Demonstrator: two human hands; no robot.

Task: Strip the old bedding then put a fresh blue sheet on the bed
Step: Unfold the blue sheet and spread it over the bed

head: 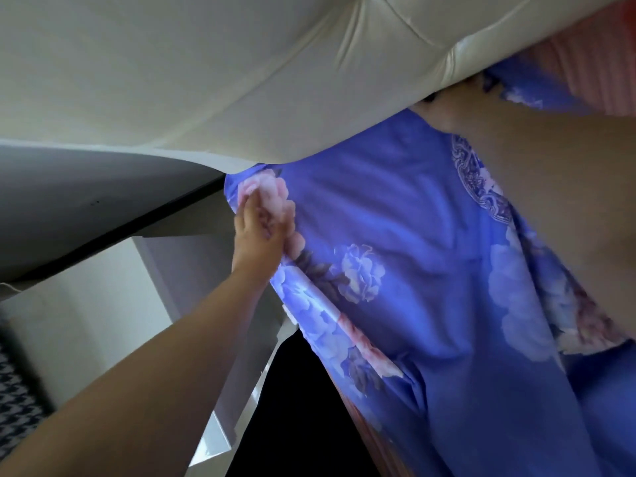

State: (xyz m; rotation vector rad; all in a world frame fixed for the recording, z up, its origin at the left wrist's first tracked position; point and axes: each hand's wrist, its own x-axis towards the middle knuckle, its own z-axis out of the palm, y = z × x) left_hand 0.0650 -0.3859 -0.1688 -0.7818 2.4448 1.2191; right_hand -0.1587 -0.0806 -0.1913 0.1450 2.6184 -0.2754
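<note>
where headboard [206, 80] ends, left hand [256, 235] grips blue sheet [395, 218] corner.

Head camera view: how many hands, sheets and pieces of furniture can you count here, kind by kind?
Hands: 2, the left hand pressing the sheet's edge, the right hand reaching toward the headboard, fingers hidden.
Blue floral sheets: 1.
Cream padded headboards: 1.
White bedside tables: 1.
Pink striped fabrics: 1, at the top right.
Total: 6.
</note>
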